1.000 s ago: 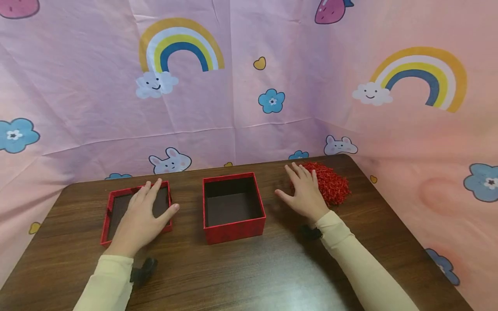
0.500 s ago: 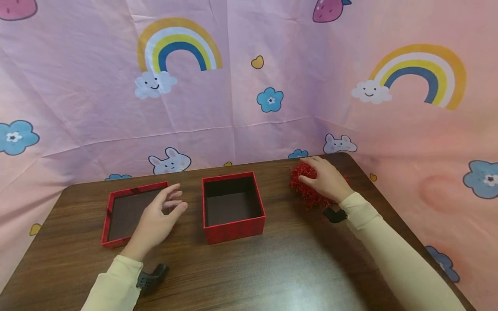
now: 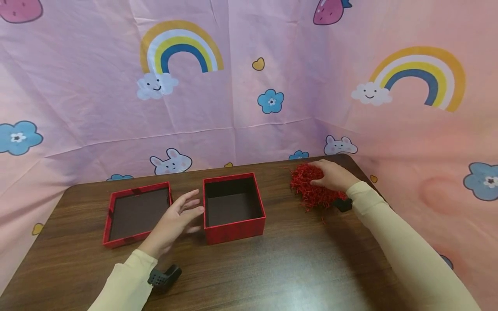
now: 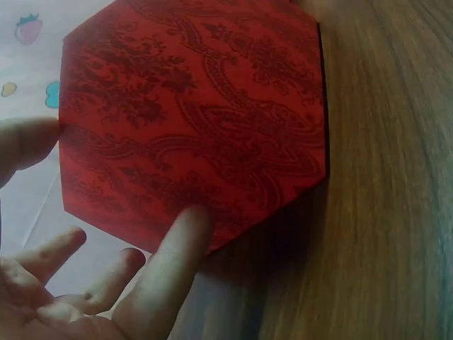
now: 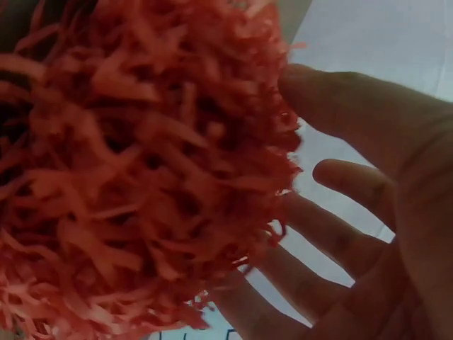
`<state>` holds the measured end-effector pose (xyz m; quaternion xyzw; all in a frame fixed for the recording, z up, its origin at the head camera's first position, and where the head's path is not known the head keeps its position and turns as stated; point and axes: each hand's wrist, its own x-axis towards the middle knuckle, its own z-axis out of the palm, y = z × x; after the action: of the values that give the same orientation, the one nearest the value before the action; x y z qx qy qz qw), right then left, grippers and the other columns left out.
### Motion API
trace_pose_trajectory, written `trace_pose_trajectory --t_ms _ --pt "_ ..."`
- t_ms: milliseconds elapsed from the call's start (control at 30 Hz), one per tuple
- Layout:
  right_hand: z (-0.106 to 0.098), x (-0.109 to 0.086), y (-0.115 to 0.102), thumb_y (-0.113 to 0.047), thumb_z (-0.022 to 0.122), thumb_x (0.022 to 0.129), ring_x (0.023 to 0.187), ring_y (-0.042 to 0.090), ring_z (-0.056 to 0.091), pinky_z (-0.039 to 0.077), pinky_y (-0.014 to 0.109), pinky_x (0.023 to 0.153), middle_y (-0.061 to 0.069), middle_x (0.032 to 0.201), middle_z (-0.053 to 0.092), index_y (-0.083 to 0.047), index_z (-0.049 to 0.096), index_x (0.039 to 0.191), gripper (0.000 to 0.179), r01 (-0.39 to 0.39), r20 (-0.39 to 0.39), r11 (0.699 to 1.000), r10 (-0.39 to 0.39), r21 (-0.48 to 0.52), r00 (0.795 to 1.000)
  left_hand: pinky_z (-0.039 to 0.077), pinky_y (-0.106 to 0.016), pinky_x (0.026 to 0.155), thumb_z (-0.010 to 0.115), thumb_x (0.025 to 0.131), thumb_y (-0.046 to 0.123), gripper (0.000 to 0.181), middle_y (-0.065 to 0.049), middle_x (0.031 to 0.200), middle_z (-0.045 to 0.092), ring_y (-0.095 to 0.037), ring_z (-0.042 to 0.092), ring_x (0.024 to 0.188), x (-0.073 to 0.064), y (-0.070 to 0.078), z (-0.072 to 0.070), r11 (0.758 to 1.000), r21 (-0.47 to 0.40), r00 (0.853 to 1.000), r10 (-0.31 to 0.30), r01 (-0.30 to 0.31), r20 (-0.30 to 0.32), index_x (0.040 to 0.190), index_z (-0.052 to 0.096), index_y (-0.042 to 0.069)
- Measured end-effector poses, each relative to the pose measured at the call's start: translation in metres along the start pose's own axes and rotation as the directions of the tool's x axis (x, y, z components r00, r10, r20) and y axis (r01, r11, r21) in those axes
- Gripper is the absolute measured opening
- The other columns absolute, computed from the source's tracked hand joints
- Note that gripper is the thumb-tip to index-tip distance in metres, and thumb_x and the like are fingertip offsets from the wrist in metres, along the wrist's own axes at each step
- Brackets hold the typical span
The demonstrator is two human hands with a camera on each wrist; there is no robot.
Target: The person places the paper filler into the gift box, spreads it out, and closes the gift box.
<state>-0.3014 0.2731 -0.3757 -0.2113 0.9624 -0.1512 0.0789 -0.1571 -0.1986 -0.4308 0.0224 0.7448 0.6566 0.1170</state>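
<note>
A deep red box [image 3: 235,232] with a dark inside stands open-topped in the middle of the table in the head view. My left hand [image 3: 177,222] is at its left side, fingers loosely bent and thumb toward the wall. In the left wrist view the thumb and index fingertips overlap the box's patterned red side [image 4: 191,106]. To the right lies a heap of red shredded paper [image 3: 307,183]. My right hand [image 3: 336,175] is at the heap's right side, thumb and fingers spread along it. The right wrist view shows the thumb tip right at the shreds [image 5: 141,163].
A shallow red lid [image 3: 140,211] lies at the left, its dark inside facing up. The brown wooden table [image 3: 249,272] ends at the back against a pink printed cloth [image 3: 233,99]. A loose red strand lies just in front of the heap.
My left hand has moved from over the lid rightward to the box's side. My right hand has passed over the heap from its left to its right side.
</note>
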Motion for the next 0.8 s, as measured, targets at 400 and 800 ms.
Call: trace_pose_trajectory --t_ms 400,800 --pt "0.015 0.009 0.006 -0.017 0.077 0.093 0.139 0.047 0.047 0.039 0.064 0.113 0.025 0.148 0.055 -0.003 0.059 0.142 0.054 0.019 0.008 0.997 -0.019 -0.081 1.000 0.057 -0.054 0.096 0.068 0.101 0.032 0.076 -0.021 0.166 0.027 -0.048 0.039 0.145 0.003 0.005 0.006 0.997 -0.049 0.998 -0.061 0.063 0.025 0.164 0.027 0.022" --pt "0.017 0.013 0.010 -0.009 0.074 0.094 0.121 0.040 0.064 0.051 0.058 0.103 0.018 0.128 0.070 -0.004 0.072 0.125 0.032 0.081 -0.029 0.991 -0.085 -0.106 0.996 0.057 -0.054 0.097 0.069 0.101 0.032 0.077 -0.020 0.165 0.030 -0.047 0.042 0.144 0.002 0.007 0.008 0.994 -0.062 0.996 -0.087 0.087 0.008 0.164 0.028 0.023"
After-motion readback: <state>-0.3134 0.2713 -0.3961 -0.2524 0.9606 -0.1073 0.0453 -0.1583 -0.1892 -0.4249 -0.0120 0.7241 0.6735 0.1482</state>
